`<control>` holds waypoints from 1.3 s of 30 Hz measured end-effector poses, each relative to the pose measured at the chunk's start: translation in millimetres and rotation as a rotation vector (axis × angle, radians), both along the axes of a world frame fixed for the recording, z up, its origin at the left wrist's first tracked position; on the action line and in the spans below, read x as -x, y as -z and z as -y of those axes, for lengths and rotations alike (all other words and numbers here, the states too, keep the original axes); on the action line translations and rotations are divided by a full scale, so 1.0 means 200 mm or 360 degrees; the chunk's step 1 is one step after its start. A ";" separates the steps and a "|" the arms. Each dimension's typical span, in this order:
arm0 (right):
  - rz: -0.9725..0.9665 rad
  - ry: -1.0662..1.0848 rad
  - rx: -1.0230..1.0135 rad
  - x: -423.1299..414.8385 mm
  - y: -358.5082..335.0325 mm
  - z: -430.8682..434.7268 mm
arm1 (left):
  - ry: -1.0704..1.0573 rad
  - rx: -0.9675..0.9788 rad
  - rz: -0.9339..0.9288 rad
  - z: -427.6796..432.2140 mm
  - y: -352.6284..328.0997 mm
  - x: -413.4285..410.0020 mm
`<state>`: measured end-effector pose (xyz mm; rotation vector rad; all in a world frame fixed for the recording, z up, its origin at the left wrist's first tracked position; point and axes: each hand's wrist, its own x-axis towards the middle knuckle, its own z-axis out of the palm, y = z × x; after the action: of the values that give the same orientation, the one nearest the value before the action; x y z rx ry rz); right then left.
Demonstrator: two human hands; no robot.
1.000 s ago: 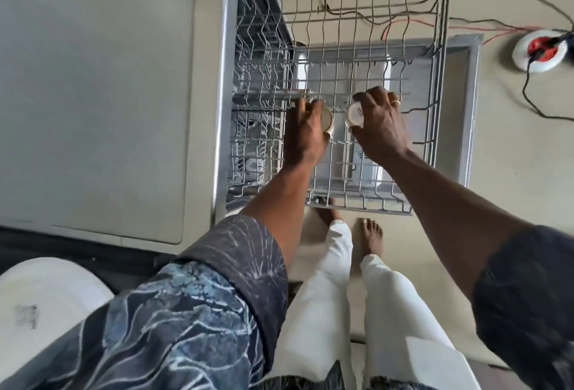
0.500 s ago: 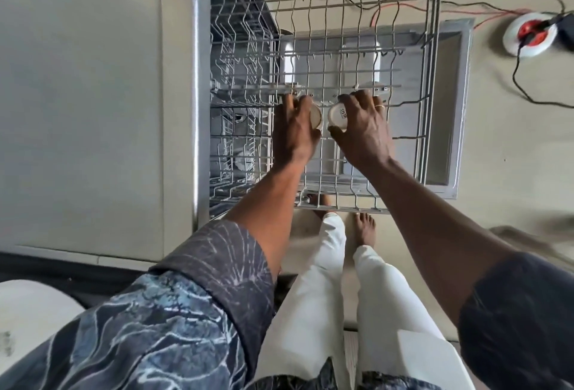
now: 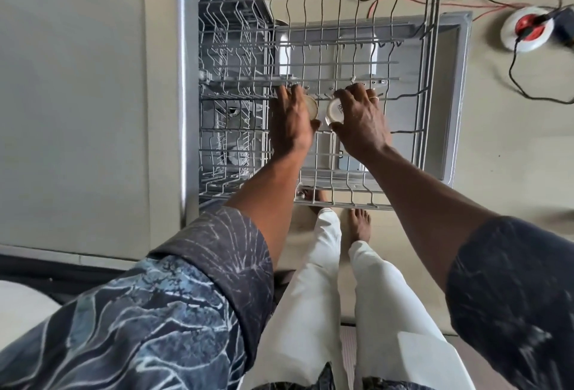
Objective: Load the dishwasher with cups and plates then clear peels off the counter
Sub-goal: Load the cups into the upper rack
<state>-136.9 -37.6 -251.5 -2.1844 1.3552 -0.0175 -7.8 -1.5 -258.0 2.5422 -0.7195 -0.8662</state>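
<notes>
The grey wire dishwasher rack is pulled out in front of me over the open dishwasher door. My left hand grips an upside-down cup whose pale base faces me. Beside it my right hand grips a second inverted cup with a white printed base. Both cups are held low in the middle of the rack, almost touching each other. Fingers hide the cup walls, so I cannot tell if the cups rest on the wires.
A grey cabinet front fills the left side. A white and red extension socket with black and red cables lies on the floor at the far right. My bare feet stand just behind the rack's near edge. A white round object shows at lower left.
Both hands stay on the two cups and have shifted slightly lower in the rack. My head has moved, sliding the view a little left.
</notes>
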 end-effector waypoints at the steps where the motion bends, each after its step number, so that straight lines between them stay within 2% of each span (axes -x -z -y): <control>1: 0.0000 -0.0003 -0.0004 -0.01 0.00 0.00 | 0.0021 -0.0016 0.0023 0.00 -0.02 0.01; 4: -0.0002 -0.0023 -0.0022 -0.02 0.00 0.00 | 0.0072 -0.0019 0.0015 -0.03 -0.04 0.01; 6: -0.0017 -0.0032 -0.0023 -0.02 0.01 0.00 | 0.0252 -0.0045 0.0038 -0.03 -0.01 0.00; 10: -0.0031 0.0034 -0.0037 0.00 0.02 0.01 | 0.0442 -0.0197 0.0304 -0.03 0.06 -0.06; 14: -0.0062 0.0020 0.0004 0.00 0.02 0.01 | 0.0679 -0.0130 0.0167 -0.07 0.03 -0.05; 17: -0.0054 0.0040 0.0033 0.01 0.02 0.01 | 0.0665 -0.0164 0.0402 -0.04 0.09 -0.08; 19: -0.0062 0.0045 0.0042 0.01 0.01 0.01 | 0.0627 -0.0191 0.0393 -0.03 0.08 -0.07; 22: -0.0085 0.0028 0.0039 0.01 0.01 0.01 | 0.0810 -0.0235 0.0540 -0.03 0.03 -0.05; 30: -0.0096 0.0004 0.0036 0.03 -0.02 -0.01 | 0.0783 -0.0260 0.0503 -0.08 -0.10 0.00; 39: -0.0194 -0.0201 0.0095 0.12 -0.31 -0.17 | 0.1140 -0.0264 0.0508 -0.26 -0.40 0.07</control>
<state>-161.2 -4.2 -188.6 -2.3507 1.2939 0.1259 -21.1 50.7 -177.7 2.6078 -1.7928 -0.7339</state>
